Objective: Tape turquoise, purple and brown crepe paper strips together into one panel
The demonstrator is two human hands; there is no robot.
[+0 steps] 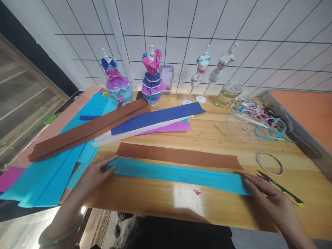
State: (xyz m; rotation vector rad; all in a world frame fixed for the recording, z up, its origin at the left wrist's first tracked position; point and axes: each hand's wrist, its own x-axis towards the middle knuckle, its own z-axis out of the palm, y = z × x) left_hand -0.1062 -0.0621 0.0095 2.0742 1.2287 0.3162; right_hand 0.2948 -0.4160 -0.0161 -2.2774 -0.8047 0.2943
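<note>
A bright blue crepe paper strip [178, 175] stretches across the front of the table. Its left end is pinched between the thumb and fingers of my left hand [97, 173]. My right hand [269, 195] grips the other end, the thumb partly hidden beneath the fingers. Just behind lies a brown paper strip [178, 155], its lower edge close to or under the blue one. A pair of scissors [282, 190] with dark blades and a yellow part rests beside my right hand. A small magenta paper scrap [197, 192] sits in front of the blue strip.
Long brown [88, 129], blue [57, 166] and navy [158, 117] paper strips pile up at left. Dressed mini mannequins [119, 81] and bare-stand ones [201, 69] line the wall. At right are a glass jar [227, 95], ribbon scraps [269, 119] and a tape roll [269, 163].
</note>
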